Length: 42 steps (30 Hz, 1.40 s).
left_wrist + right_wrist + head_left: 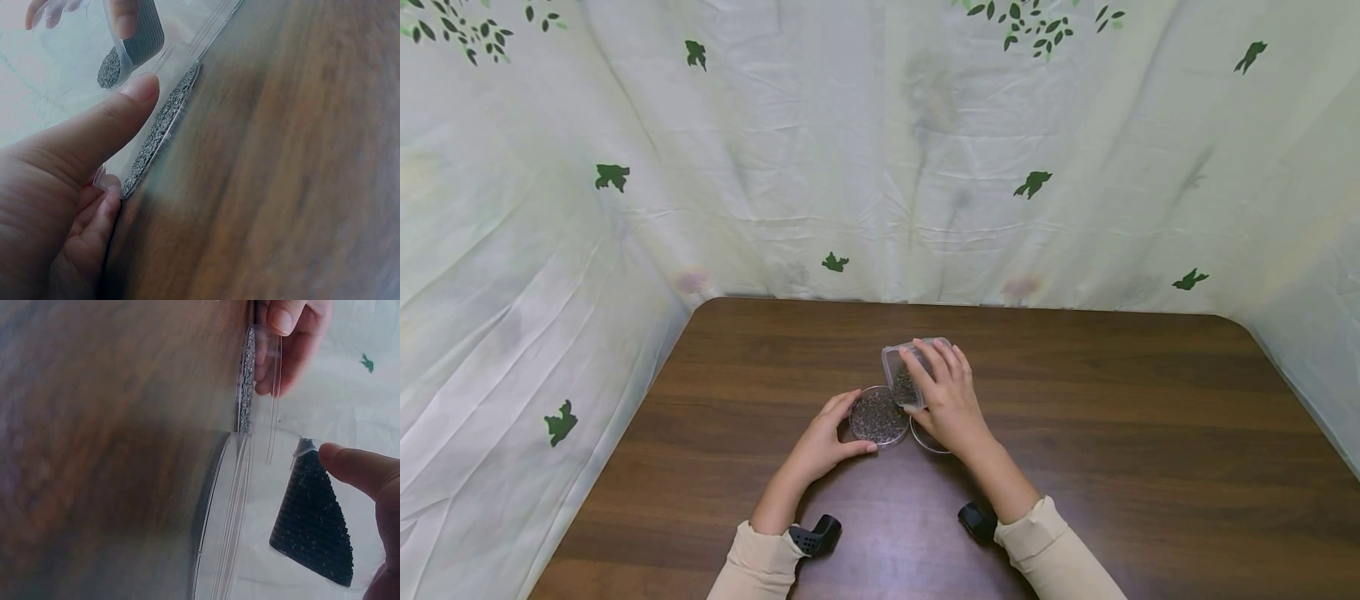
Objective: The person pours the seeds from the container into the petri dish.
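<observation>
A clear round dish (878,417) stands on the table with a layer of grey granules in it. My left hand (824,442) holds it at the left, thumb at the near side and fingers round the far side. Above the dish's right edge, my right hand (953,398) grips a clear rectangular plastic container (889,360) from above, tilted toward the dish. Dark granules (315,515) lie against the container's lower side. In the left wrist view they gather at the container's low corner (111,70). No falling stream can be made out.
A second clear round dish or lid (931,443) lies right beside the first, partly hidden under my right hand. The brown wooden table (1112,417) reaches back to a pale curtain (865,150) with green bird and leaf prints. Black devices (817,536) are strapped to both wrists.
</observation>
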Each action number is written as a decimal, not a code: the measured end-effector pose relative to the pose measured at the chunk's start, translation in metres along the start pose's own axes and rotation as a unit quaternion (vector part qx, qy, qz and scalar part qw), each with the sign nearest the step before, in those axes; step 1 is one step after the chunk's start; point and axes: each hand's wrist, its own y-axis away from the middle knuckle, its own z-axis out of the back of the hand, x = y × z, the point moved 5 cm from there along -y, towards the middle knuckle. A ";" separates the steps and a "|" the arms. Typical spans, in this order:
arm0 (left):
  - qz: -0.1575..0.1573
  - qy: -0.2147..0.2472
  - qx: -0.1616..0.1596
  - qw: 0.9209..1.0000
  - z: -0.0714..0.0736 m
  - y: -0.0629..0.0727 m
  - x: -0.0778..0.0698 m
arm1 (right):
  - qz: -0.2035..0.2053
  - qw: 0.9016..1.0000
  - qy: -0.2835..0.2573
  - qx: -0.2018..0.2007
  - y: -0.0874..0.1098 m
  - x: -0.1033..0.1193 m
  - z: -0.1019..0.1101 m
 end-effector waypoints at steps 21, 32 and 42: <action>-0.006 -0.002 -0.004 1.000 0.001 0.001 0.000 | -0.107 0.987 -0.106 -0.047 0.006 -0.012 0.003; -0.004 -0.008 0.000 1.000 0.000 0.000 0.000 | -0.168 0.968 -0.175 -0.060 0.011 -0.020 0.004; -0.001 -0.002 -0.003 1.000 0.000 0.000 -0.001 | -0.248 0.935 -0.248 -0.058 0.019 -0.027 0.005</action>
